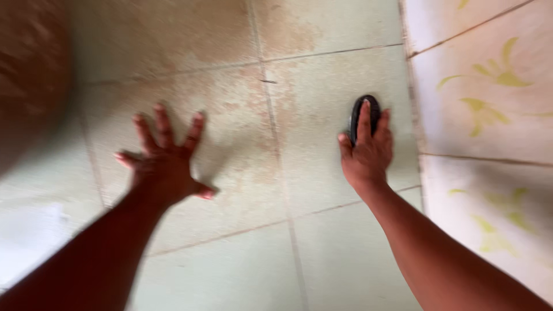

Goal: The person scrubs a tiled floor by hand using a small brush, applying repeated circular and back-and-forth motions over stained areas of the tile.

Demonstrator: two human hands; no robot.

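**A:** How many hands are in view, and how many things are they on?

**B:** Two hands, both the person's own, and one tool. The right hand is closed over a single dark oval scrub brush, fingers laid along its top and the thumb at its left side. The brush sits on the floor under that hand, only its far end showing past the fingertips.

**A:** And the other hand?

**B:** The left hand holds nothing. It is spread wide, all five fingers splayed, palm down on or just above the floor; the blur keeps me from telling whether it touches. It is well apart from the brush.

**A:** What lies around them?

**B:** Pale green floor tiles with dark grout lines; one grout line runs between the two hands. Brownish stains spread across the tiles ahead of the left hand and toward the middle. To the right, just beside the brush, rises a white tiled wall with yellow-green leaf patterns. At the upper left is a brown blurred shape I cannot identify.

**A:** Anything blocking the brush?

**B:** Only the wall close on its right; the right hand itself covers most of it.
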